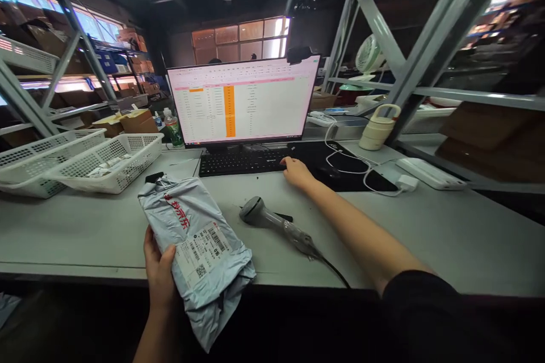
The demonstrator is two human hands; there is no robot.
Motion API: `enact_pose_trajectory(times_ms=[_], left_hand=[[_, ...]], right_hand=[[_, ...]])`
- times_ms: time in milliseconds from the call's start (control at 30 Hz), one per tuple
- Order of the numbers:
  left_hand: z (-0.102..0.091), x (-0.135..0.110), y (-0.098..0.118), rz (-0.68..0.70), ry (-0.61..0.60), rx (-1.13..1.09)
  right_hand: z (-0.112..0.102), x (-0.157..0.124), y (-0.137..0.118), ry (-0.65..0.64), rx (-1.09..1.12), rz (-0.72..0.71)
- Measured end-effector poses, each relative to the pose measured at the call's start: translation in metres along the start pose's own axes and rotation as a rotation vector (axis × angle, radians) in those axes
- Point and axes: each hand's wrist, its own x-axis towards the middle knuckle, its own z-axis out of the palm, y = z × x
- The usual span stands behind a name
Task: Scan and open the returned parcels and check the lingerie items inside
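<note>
Grey table (426,227) fills the lower half of my feed. Monitor (242,102) at upper centre shows a spreadsheet with an orange column. Two white mesh baskets (106,161) sit at middle left, touching; the nearer one holds small white items.

I see the parcel (198,244) at lower centre-left. It is a crinkled grey plastic mailer with red print near the top and a white label with barcodes and a QR code facing up. It is tilted, its low end past the table's near edge.

Black keyboard (240,161) sits under the monitor. Handheld scanner (276,224) lies just right of the parcel, apart from it, between parcel and right forearm.

Left hand (159,272) clasps the parcel's lower left edge, thumb on top. Right hand (298,173) rests palm down at the keyboard's right end, gripping nothing.
</note>
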Motion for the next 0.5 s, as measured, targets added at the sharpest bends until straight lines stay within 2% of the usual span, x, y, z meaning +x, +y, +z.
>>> enact_pose_trajectory(times_ms=[133,267,400,500], left_hand=[[0.001,-0.002,0.003,0.021,0.003,0.023],[0.004,-0.002,0.006,0.019,-0.006,0.016],[0.005,-0.001,0.006,0.025,0.004,0.036],[0.003,-0.001,0.004,0.023,-0.003,0.021]], right_hand=[[0.007,-0.004,0.013,-0.035,0.022,0.080],[0.009,-0.004,0.006,-0.049,0.040,0.083],[-0.006,-0.006,-0.016,-0.046,0.055,0.039],[-0.025,-0.020,-0.034,-0.069,0.104,-0.028]])
